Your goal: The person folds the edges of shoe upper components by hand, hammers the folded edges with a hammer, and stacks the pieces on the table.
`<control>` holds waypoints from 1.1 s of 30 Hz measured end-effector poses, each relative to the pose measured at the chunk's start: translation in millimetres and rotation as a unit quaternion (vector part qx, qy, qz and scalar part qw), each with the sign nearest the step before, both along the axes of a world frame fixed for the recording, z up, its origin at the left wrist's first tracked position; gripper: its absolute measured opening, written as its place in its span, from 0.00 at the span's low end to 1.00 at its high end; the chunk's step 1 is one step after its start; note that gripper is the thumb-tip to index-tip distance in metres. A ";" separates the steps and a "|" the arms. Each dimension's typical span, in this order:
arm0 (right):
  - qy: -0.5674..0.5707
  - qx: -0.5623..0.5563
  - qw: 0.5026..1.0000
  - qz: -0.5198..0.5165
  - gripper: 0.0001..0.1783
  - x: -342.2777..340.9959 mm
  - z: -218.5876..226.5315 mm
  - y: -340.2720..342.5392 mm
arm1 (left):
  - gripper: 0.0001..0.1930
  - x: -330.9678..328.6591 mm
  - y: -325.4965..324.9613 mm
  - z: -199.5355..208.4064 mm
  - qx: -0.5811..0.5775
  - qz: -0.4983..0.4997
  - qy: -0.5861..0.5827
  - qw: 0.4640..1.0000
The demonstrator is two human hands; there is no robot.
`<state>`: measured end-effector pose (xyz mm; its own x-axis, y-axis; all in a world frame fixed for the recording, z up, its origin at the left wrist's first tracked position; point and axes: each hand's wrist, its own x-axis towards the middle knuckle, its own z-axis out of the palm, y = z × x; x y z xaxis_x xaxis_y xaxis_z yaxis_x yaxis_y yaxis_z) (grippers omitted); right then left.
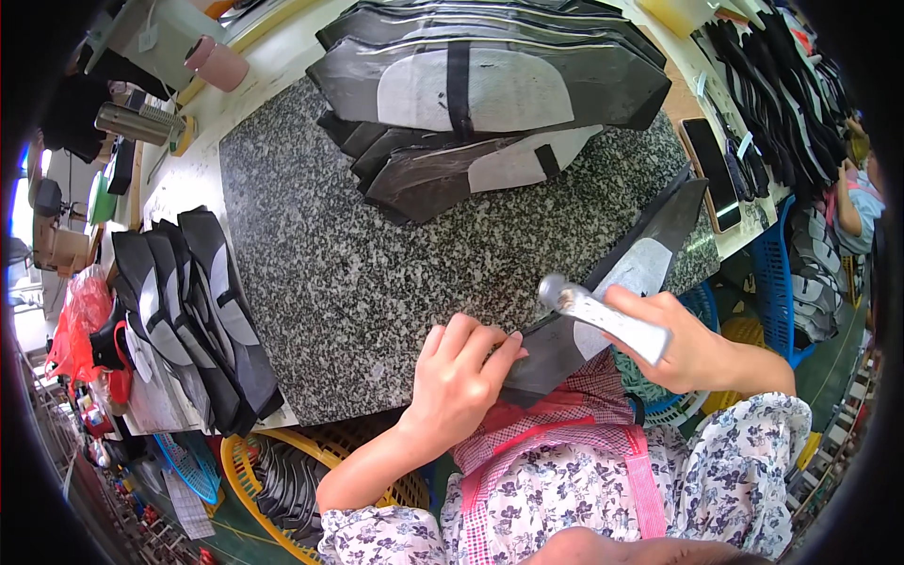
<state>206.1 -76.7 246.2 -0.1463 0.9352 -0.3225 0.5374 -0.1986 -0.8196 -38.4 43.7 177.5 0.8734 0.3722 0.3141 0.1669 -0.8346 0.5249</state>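
A long black leather-like piece with a pale grey patch lies slantwise over the near right edge of a speckled stone slab. My left hand has its fingers bent together at the near end of this piece, pinching its edge. My right hand is closed around a metal hammer, whose rounded face points left above the piece. The hammer hides part of the piece and its patch. Farther back, a stack of similar black pieces rests on the slab, with more pieces fanned out beneath it.
More black pieces lie at the left edge of the table. A phone is on the right, near dark strips. A pink jar stands far left. Yellow and blue baskets flank the table below.
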 end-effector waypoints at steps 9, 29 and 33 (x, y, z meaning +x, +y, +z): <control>0.028 -0.012 0.999 0.027 0.11 -12.9 -2.2 0.6 | 0.11 -11.2 -6.7 -4.7 0.001 0.119 -0.003 0.993; -0.029 0.038 0.998 0.051 0.10 -16.2 -7.4 1.3 | 0.12 -10.0 -20.4 -2.9 0.044 0.032 -0.001 0.999; -0.064 -0.009 0.993 0.098 0.10 -25.0 -6.8 0.4 | 0.13 -12.6 -26.9 -0.5 0.104 0.021 0.030 0.994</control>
<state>181.2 -76.3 239.4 -0.2821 0.8866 -0.3666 0.6669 -0.0935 -0.7393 -51.0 16.8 177.0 0.8779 0.3407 0.3365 0.2294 -0.9160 0.3290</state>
